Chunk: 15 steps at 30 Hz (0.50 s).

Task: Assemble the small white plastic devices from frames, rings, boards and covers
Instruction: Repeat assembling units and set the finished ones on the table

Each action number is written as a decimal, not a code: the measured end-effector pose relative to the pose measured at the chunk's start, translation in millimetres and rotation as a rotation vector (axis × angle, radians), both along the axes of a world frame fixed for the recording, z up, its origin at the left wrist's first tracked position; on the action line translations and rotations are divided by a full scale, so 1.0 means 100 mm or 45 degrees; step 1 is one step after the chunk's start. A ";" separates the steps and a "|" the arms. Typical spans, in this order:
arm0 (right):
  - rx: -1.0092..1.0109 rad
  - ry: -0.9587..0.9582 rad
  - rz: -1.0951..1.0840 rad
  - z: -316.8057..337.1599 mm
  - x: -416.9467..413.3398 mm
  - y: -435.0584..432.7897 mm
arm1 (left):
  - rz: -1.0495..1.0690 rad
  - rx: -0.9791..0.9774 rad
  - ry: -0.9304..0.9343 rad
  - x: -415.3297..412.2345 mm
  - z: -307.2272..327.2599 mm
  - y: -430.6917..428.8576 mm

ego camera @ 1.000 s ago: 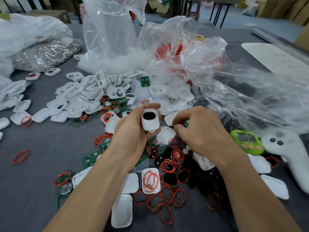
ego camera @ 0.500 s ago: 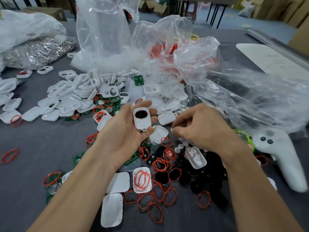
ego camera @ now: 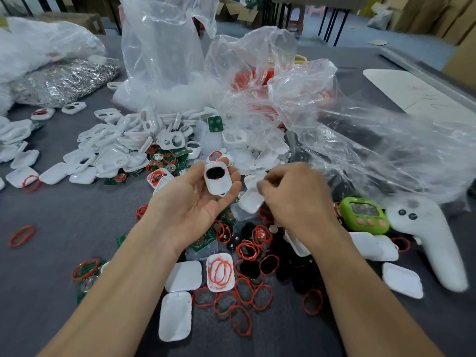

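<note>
Littering grey table [ego camera: 64, 215], white parts [ego camera: 113, 155], boxes [ego camera: 458, 21] behind, left fingers [ego camera: 234, 175] flat under frame [ego camera: 217, 188], right fingers [ego camera: 269, 188] unclear

Table [ego camera: 51, 228] lies open left; plastic bags [ego camera: 164, 60] and frames [ego camera: 116, 140] crowd ahead.

Big grey table [ego camera: 51, 240], warehouse vibe. Brown cardboard boxes [ego camera: 417, 16] piled far right, another box [ego camera: 77, 20] far left. Black metal legs [ego camera: 342, 26] on blue-grey floor [ego camera: 365, 39] behind. White board [ego camera: 412, 91] on table's right side. Soft, even light.
</note>
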State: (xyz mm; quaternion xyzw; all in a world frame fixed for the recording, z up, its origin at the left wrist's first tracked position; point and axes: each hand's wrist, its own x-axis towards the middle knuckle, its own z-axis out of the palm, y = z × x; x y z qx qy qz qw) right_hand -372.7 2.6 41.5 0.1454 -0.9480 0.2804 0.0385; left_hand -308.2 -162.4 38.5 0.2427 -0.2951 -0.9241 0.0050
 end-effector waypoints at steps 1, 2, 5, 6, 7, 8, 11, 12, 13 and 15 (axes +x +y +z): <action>-0.024 0.027 -0.066 0.02 -0.02 0.03 | -0.003 0.012 0.002 0.00 0.00 0.00; -0.052 0.034 -0.105 0.04 -0.04 0.06 | -0.012 0.023 0.006 0.00 0.01 0.01; -0.058 0.015 -0.099 0.11 -0.13 0.19 | -0.047 0.049 0.027 0.00 0.00 0.01; -0.040 -0.028 -0.061 0.13 -0.15 0.24 | -0.059 0.045 0.034 0.00 -0.01 0.01; -0.020 -0.100 0.000 0.15 -0.17 0.28 | -0.073 0.034 0.044 0.00 -0.02 0.00; 0.011 -0.188 0.075 0.17 -0.17 0.31 | -0.086 0.027 0.055 -0.01 -0.02 0.00; 0.181 -0.363 0.246 0.19 -0.11 0.29 | -0.132 0.036 0.101 -0.01 -0.02 0.00; 0.238 -0.352 0.256 0.17 -0.09 0.26 | -0.154 0.022 0.114 -0.01 -0.02 0.00; 0.292 -0.314 0.249 0.14 -0.08 0.22 | -0.173 -0.005 0.124 -0.01 -0.03 0.00; 0.348 -0.254 0.244 0.12 -0.05 0.16 | -0.198 -0.072 0.130 -0.02 -0.04 0.00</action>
